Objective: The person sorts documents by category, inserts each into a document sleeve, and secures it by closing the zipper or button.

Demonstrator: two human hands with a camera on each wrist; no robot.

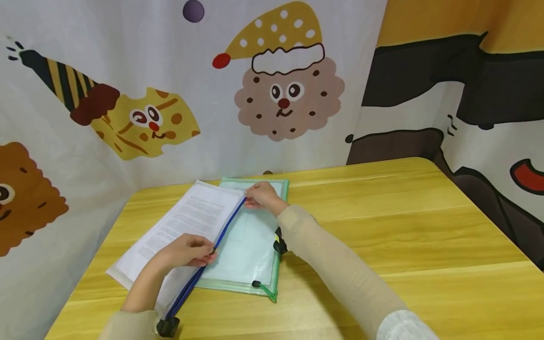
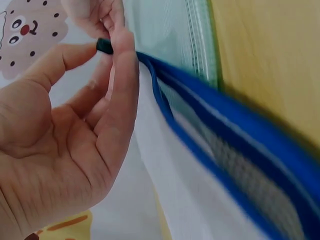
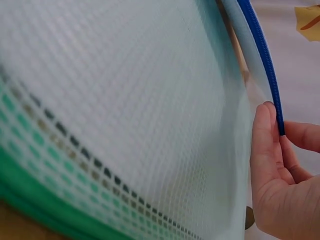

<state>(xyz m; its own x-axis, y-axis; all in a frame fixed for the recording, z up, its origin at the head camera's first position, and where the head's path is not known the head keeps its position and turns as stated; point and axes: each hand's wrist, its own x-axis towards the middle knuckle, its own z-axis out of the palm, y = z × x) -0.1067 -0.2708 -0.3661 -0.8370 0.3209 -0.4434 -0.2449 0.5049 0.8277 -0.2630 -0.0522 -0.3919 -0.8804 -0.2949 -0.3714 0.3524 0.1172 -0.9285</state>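
Observation:
A clear zip folder (image 1: 178, 212) with a blue zipper edge and printed paper inside lies tilted across a green-edged mesh zip folder (image 1: 238, 245). My left hand (image 1: 189, 250) pinches the dark zipper pull (image 2: 104, 46) between thumb and fingers, partway along the blue zipper. On the near side of that pull the blue edges (image 2: 200, 145) stand apart, with white paper beside them. At the far end, my right hand (image 1: 261, 194) pinches the blue zipper's corner (image 3: 280, 122) between thumb and fingers.
Both folders are on a yellow wood-grain table (image 1: 382, 245). A green cord with a black pull (image 1: 257, 284) sticks out at the green folder's near right corner. Behind the table hangs a white curtain (image 1: 170, 47) printed with cartoon snacks.

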